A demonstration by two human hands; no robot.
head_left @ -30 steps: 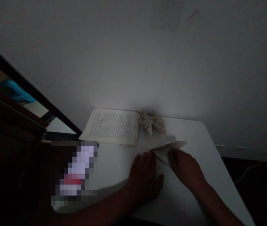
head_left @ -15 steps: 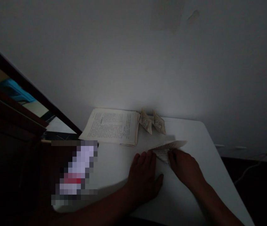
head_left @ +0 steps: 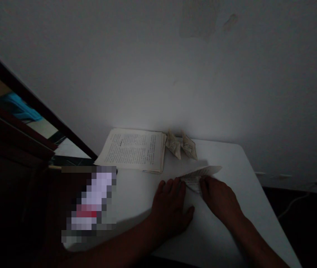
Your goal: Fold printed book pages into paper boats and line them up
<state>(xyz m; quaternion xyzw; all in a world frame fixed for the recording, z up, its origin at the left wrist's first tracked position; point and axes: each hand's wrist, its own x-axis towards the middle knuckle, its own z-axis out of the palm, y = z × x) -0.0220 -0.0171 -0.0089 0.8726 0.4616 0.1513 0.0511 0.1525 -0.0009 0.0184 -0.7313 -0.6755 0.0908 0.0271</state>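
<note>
A partly folded sheet of printed paper (head_left: 192,179) lies on the white table, with one flap standing up toward the wall. My left hand (head_left: 171,208) rests flat, thumb out to the side, its fingertips touching the paper's left corner. On the other side my right hand (head_left: 221,197) pinches the paper's right part between thumb and fingers; those fingertips are partly hidden. Behind the sheet stand two folded paper boats (head_left: 173,146), side by side. To their left is a stack of printed pages (head_left: 132,150).
The white table (head_left: 225,154) touches a grey wall (head_left: 136,74). A pixelated, light-coloured object (head_left: 94,197) is at the table's left edge. Dark wooden furniture (head_left: 7,149) stands on the left, and a white cable (head_left: 292,203) runs right of the table.
Both hands and the folded paper stay almost still. The picture has become slightly darker.
</note>
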